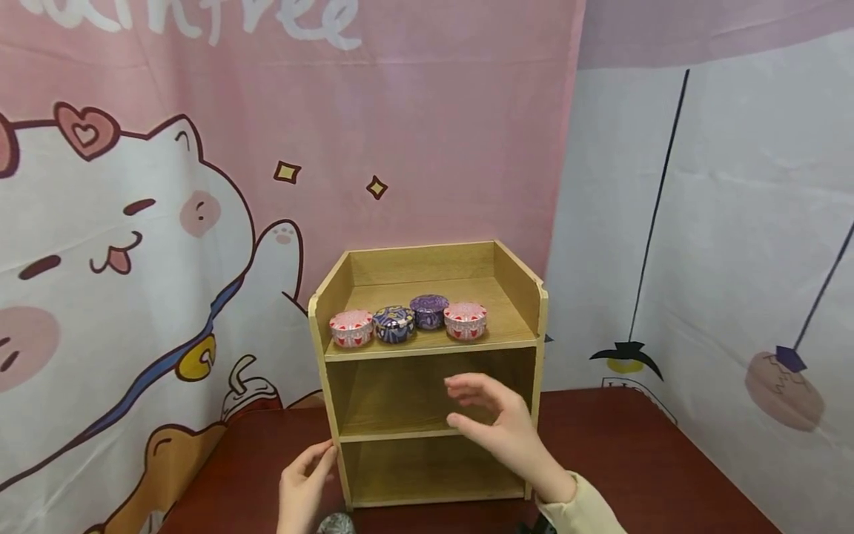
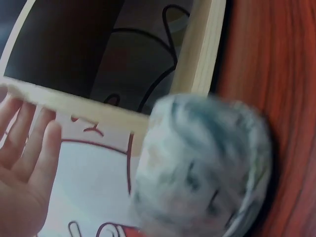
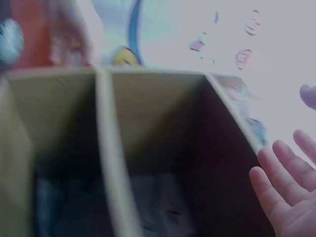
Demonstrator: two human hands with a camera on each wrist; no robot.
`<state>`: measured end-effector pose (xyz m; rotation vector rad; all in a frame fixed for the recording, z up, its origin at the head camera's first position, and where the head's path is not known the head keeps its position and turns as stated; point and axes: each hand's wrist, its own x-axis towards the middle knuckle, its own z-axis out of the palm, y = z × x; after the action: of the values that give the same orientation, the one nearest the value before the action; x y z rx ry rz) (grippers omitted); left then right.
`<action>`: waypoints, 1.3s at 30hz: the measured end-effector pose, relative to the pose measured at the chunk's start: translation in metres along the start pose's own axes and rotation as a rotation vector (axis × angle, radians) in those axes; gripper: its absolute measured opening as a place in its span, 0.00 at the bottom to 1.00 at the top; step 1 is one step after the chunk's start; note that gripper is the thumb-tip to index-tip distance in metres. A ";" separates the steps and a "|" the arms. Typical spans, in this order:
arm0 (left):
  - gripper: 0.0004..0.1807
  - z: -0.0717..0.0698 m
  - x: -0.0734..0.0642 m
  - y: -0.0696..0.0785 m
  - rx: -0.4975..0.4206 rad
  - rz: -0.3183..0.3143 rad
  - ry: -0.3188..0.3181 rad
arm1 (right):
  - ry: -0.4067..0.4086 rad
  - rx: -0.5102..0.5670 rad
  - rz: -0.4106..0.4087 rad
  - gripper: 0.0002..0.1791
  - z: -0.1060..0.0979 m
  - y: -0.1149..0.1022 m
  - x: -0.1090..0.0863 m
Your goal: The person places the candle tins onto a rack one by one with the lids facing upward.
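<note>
A small wooden shelf unit (image 1: pixel 427 348) stands on the table, with several round tins along its top level. A pink-and-red tin (image 1: pixel 351 328) is at the left, then a blue-and-yellow patterned tin (image 1: pixel 394 325), a purple tin (image 1: pixel 429 311) and another pink-and-red tin (image 1: pixel 465 321). My left hand (image 1: pixel 305 482) touches the unit's left side edge low down; its fairly straight fingers (image 2: pixel 42 140) meet the wood in the left wrist view. My right hand (image 1: pixel 497 423) hovers before the middle level, fingers spread from the thumb, holding nothing. A pale green-patterned tin (image 2: pixel 202 168) stands near the left hand.
The dark red table (image 1: pixel 614 437) extends on both sides of the unit. A printed cloth (image 1: pixel 434 148) with a cartoon cat hangs close behind it. Something dark (image 1: pixel 537 525) shows at the lower edge beside the right sleeve.
</note>
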<state>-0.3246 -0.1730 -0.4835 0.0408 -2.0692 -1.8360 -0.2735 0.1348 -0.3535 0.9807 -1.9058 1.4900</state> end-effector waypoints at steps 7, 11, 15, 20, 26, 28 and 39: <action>0.19 -0.008 0.001 0.000 -0.002 0.017 -0.100 | -0.127 0.179 0.268 0.23 0.046 0.037 -0.033; 0.19 -0.009 0.000 0.000 -0.021 0.006 -0.105 | -0.185 0.269 0.374 0.23 0.070 0.061 -0.051; 0.18 -0.008 0.000 -0.001 -0.040 -0.004 -0.085 | -0.231 0.393 0.477 0.24 0.092 0.081 -0.067; 0.16 -0.008 0.000 -0.002 -0.046 0.005 -0.060 | -0.285 0.481 0.560 0.25 0.116 0.103 -0.081; 0.18 -0.005 0.001 0.000 -0.066 -0.007 -0.061 | -0.334 0.483 0.593 0.29 0.139 0.124 -0.090; 0.18 -0.005 0.001 0.000 -0.068 -0.012 -0.058 | -0.350 0.486 0.584 0.29 0.146 0.129 -0.091; 0.17 -0.006 0.003 0.001 -0.052 -0.013 -0.060 | -0.359 0.611 0.619 0.26 0.169 0.148 -0.102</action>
<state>-0.3251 -0.1788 -0.4814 -0.0156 -2.0644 -1.9203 -0.3262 0.0135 -0.5616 1.0006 -2.1708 2.5027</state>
